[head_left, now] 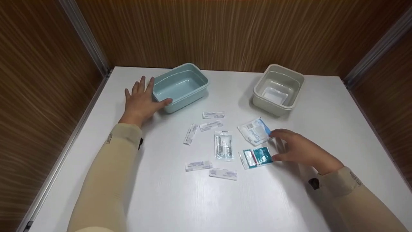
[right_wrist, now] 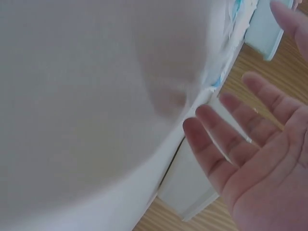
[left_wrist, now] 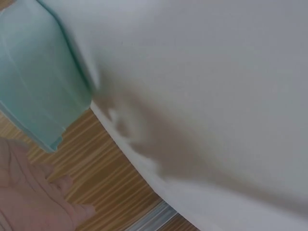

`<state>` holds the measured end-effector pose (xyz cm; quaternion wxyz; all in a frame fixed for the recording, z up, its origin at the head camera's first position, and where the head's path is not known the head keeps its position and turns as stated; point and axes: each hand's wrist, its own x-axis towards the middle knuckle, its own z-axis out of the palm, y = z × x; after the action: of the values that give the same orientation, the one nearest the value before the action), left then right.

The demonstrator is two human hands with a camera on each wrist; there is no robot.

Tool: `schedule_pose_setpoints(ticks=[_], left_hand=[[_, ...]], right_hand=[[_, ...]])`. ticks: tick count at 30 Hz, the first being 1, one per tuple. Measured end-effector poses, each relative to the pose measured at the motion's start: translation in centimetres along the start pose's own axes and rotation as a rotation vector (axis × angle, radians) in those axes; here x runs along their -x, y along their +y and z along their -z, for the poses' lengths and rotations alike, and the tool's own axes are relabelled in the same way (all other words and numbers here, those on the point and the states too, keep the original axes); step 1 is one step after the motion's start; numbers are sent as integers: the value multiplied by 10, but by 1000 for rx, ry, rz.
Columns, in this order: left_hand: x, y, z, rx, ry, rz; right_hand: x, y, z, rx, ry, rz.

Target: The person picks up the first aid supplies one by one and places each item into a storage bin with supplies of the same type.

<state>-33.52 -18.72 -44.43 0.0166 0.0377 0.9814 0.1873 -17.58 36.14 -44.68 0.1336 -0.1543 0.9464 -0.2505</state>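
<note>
My left hand (head_left: 140,100), fingers spread, is at the left end of a pale teal plastic bin (head_left: 190,102), its thumb along the near rim. In the left wrist view that hand's palm (left_wrist: 29,192) shows below the bin's wall. My right hand (head_left: 297,147) hovers with fingers apart and nothing between them, as the right wrist view also shows. Its fingertips are close to a white-and-blue packet (head_left: 255,131) and its thumb to a green-and-clear packet (head_left: 257,157). Left of these lies a clear packet with dark print (head_left: 223,146).
Several narrow white paper-wrapped strips lie scattered, such as one strip (head_left: 213,115) near the teal bin and another strip (head_left: 223,174) nearer me. A beige bin (head_left: 270,104) stands at the back right, with a white packet (head_left: 275,95) inside. Wood-grain panels (head_left: 219,35) enclose the white table.
</note>
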Motion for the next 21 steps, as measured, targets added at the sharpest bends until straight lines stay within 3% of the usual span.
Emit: schedule_pose_setpoints(ticks=[5, 21], left_hand=[[-3, 1, -3, -35, -13, -8], [3, -2, -2, -63, -10, -4]], right_hand=[[-1, -3, -6, 33, -35, -4], [0, -6, -8, 112, -6, 105]])
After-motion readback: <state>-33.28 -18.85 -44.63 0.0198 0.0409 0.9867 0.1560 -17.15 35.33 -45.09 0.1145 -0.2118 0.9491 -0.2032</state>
